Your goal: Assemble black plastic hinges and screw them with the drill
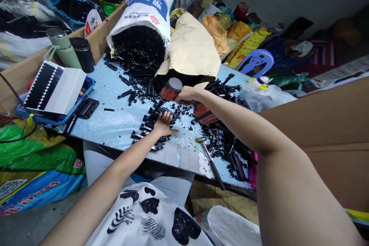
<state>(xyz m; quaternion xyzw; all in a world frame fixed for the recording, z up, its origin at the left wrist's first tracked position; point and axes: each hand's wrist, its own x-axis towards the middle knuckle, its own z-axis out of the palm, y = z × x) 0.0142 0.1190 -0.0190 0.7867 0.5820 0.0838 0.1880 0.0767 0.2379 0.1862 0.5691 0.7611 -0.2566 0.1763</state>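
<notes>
My right hand (186,95) is wrapped round the grip of an orange and black power drill (172,89), its tip pointing down and left at a row of black plastic parts (147,126). On those parts lies my left hand (164,123), fingers spread, pressing the upper pieces just below the drill's tip. The parts lie side by side near the front edge of the light blue table (115,127). Small screws and loose black pieces are scattered beyond and to the right of my hands. Where the tip meets a part is too small to tell.
A white sack (150,5) and a tan paper sack (196,46) spill black parts at the back. A hammer (212,163) lies front right. Left are a blue tray (65,121), a green bottle (65,52) and a black cup (83,54).
</notes>
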